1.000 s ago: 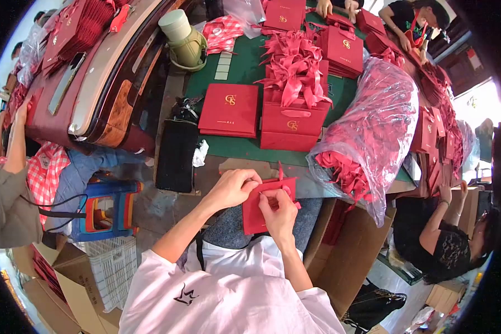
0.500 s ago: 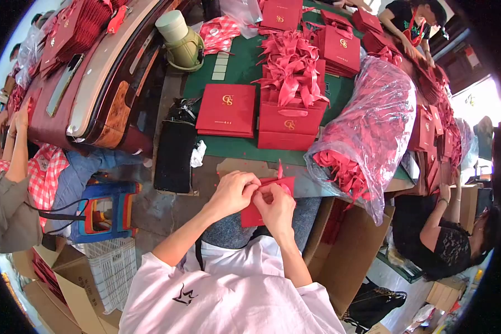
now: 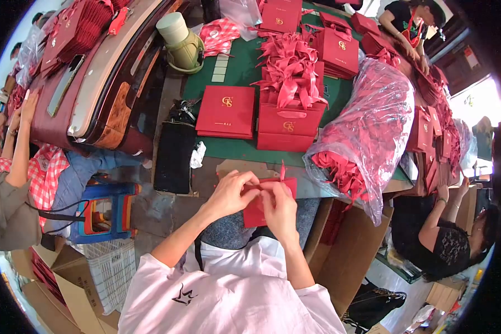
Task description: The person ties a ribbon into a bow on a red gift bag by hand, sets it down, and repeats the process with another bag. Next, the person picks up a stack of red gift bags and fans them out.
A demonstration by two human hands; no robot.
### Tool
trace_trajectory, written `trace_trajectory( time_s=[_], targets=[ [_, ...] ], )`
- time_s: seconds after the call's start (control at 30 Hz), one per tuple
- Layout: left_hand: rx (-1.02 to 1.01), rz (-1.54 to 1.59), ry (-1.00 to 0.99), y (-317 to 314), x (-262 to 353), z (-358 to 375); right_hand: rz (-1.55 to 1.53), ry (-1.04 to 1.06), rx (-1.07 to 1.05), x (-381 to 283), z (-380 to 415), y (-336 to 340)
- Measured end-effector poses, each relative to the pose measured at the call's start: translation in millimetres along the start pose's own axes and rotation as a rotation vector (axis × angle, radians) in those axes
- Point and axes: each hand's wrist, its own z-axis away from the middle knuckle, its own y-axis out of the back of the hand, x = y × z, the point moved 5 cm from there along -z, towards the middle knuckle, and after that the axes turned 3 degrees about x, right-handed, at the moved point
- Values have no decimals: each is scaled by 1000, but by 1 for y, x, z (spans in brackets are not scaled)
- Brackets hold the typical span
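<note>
A small red paper bag (image 3: 254, 216) lies over my lap at the table's near edge, partly hidden by my hands. My left hand (image 3: 232, 192) is closed at the bag's upper left, thumb and fingers drawn together; what they pinch is hidden. Close beside it, my right hand (image 3: 280, 209) pinches at the bag's top. A red ribbon (image 3: 283, 170) rises as a pointed end just beyond those right fingers. Ahead on the green table lie flat red bags (image 3: 225, 111), and a red bag (image 3: 289, 131) topped with many ribbon bows.
A plastic sack of red ribbons (image 3: 367, 133) lies at the table's right. To the left are a black pouch (image 3: 173, 158), crumpled tissue (image 3: 197, 155) and a green flask (image 3: 182, 47). An open cardboard box (image 3: 348, 245) stands right of my lap. Other people work on both sides.
My fingertips have parted slightly, the right hand turning a little more upright. More of the ribbon end shows above the bag.
</note>
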Motion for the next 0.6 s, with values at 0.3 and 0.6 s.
trace_trajectory(
  time_s=[0.3, 0.6],
  targets=[
    [105, -157, -235, -17, 4, 15, 181, 105, -157, 8, -31, 16],
    [82, -196, -421, -25, 7, 22, -14, 13, -614, 37, -49, 3]
  ],
)
